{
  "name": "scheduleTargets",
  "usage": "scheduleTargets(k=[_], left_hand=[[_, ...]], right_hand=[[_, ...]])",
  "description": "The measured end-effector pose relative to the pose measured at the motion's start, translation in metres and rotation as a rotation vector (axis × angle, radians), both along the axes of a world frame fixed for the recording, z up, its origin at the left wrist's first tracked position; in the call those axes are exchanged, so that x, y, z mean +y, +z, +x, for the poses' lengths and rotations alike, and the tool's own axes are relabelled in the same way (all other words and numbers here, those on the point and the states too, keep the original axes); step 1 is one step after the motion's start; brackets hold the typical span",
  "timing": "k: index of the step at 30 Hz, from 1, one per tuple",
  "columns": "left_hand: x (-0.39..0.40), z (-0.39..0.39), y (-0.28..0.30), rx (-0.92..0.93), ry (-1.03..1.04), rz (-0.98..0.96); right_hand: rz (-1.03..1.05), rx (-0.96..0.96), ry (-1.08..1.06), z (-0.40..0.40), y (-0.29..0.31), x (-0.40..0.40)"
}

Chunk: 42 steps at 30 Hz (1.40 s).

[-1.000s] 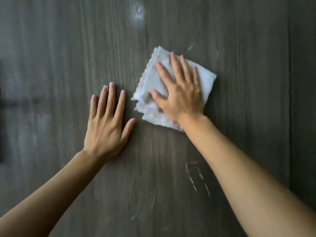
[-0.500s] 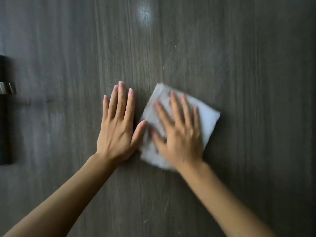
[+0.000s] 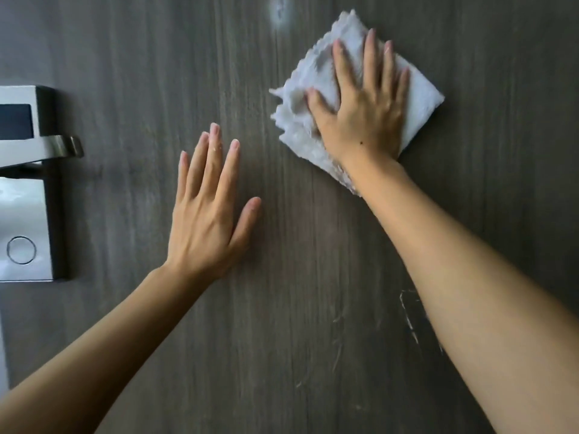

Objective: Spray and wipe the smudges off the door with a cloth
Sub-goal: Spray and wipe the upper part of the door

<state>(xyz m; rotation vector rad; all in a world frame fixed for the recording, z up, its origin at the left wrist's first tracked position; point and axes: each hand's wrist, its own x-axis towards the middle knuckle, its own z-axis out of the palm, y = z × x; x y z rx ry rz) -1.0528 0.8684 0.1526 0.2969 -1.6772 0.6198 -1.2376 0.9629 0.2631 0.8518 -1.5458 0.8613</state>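
- My right hand (image 3: pixel 365 111) lies flat, fingers spread, pressing one white cloth (image 3: pixel 419 98) against the door (image 3: pixel 141 57).
- My left hand (image 3: pixel 206 214) lies flat on bare door, fingers open, holding nothing, well apart from the cloth.
- Beyond my left fingers I see one metal lock plate (image 3: pixel 25 214) with one lever handle (image 3: pixel 53 147).
- I count one pale smudge (image 3: pixel 279 12) just left of the cloth's top corner.
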Motion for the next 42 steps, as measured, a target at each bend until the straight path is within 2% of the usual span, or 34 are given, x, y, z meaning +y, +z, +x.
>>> scheduleTargets(k=[2,5,9,13,15,17,19,22,26,29,35,42], left_hand=[[-0.007,0.017,0.001,0.024,0.022,0.011],[-0.019,0.033,0.001,0.073,0.053,0.093],[-0.032,0.044,-0.002,0.140,0.060,0.208],[-0.040,0.059,0.000,0.104,0.128,0.156],[-0.042,0.068,0.005,0.099,0.149,0.185],[-0.042,0.076,0.012,0.087,0.166,0.193],[-0.041,0.080,0.020,0.077,0.173,0.181],[-0.042,0.080,0.026,0.087,0.153,0.216],[-0.041,0.078,0.029,-0.011,0.185,0.153],[-0.040,0.077,0.030,-0.003,0.134,0.155],[-0.047,0.077,0.020,0.085,0.037,0.251],[-0.044,0.065,-0.003,0.057,0.027,0.189]], right_hand=[[-0.061,-0.029,0.011,0.007,0.002,-0.010],[-0.081,0.059,0.032,0.026,-0.027,-0.027],[0.082,0.290,0.129,0.070,-0.095,-0.054],[0.326,0.554,0.112,0.115,-0.176,-0.080],[0.375,0.656,0.130,0.116,-0.183,-0.085],[0.438,0.734,0.067,0.106,-0.161,-0.082],[0.416,0.710,0.051,0.093,-0.120,-0.075],[0.277,0.584,0.098,0.062,-0.049,-0.056],[0.081,0.205,0.064,0.009,0.040,-0.010],[-0.078,0.011,0.020,-0.005,0.064,0.002],[-0.090,0.020,0.050,0.027,0.035,-0.020],[0.158,0.368,0.110,0.078,-0.093,-0.059]])
